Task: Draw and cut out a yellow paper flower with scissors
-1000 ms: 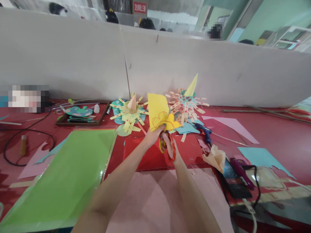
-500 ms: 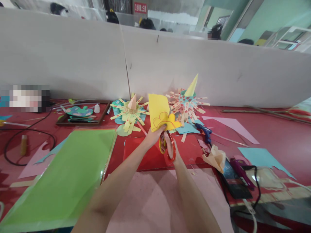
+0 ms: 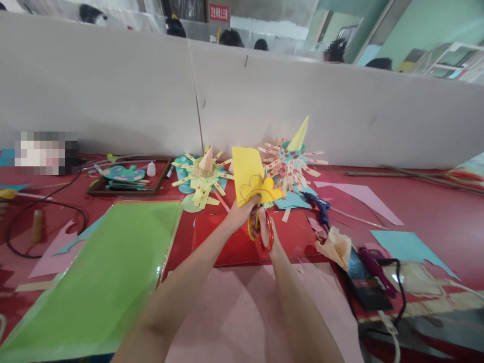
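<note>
My left hand (image 3: 239, 214) pinches the lower edge of a yellow paper sheet (image 3: 247, 171) with a red flower outline drawn on it, holding it upright above the red table. My right hand (image 3: 269, 236) has its fingers through the red and yellow handles of scissors (image 3: 260, 229), whose blades point up into the yellow paper along the drawn outline. Both forearms reach in from the bottom of the view. A red paper sheet (image 3: 291, 237) lies under the hands.
A big green sheet (image 3: 109, 272) lies at the left, pink paper (image 3: 234, 312) near me. Two spiky paper crafts (image 3: 202, 176) (image 3: 291, 159) stand behind. A blue glue gun (image 3: 319, 206), crumpled tan paper (image 3: 335, 244), a black device with cables (image 3: 368, 290) and a tray (image 3: 128, 179) lie around. A white partition (image 3: 151, 96) closes the back.
The scissors and the yellow paper have shifted very slightly up and right; the hands hold the same grips.
</note>
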`<state>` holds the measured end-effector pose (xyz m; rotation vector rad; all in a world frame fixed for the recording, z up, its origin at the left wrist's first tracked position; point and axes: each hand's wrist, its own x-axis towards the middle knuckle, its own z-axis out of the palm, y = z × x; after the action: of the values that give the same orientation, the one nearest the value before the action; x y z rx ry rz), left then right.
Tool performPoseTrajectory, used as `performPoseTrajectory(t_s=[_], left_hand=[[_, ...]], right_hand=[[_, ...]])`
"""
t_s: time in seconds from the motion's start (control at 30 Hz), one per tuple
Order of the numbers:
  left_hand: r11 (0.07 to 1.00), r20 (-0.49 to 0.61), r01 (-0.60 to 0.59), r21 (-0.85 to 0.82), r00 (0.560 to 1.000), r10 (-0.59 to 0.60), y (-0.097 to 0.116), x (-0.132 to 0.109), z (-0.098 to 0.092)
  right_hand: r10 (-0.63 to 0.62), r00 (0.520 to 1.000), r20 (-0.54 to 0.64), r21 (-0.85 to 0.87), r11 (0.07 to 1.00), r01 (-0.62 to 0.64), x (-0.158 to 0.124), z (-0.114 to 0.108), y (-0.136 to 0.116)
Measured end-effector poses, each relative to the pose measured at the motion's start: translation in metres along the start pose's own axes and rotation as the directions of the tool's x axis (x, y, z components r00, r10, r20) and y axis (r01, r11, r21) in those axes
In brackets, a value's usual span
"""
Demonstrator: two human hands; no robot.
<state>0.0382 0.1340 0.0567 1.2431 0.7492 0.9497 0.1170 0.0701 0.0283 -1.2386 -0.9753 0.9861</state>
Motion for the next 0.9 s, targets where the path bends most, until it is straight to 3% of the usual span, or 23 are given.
performPoseTrajectory(t_s=[0.3,0.63,0.9], left_hand=[[0.996,0.045,-0.059,-0.059,0.997,0.062,0.004,0.003,-0.004],[0.994,0.083,-0.085,-0.066,0.992,0.091,0.006,0.003,-0.005],[0.990,0.040,-0.084,-0.117,0.995,0.089,0.010,0.006,-0.009]], right_hand=[[0.092,0.994,0.064,0.099,0.990,-0.098,0.002,0.000,0.005],[0.099,0.994,0.056,0.141,0.984,-0.106,0.003,0.000,0.007],[0.078,0.994,0.072,0.165,0.982,-0.089,0.005,-0.002,0.014]])
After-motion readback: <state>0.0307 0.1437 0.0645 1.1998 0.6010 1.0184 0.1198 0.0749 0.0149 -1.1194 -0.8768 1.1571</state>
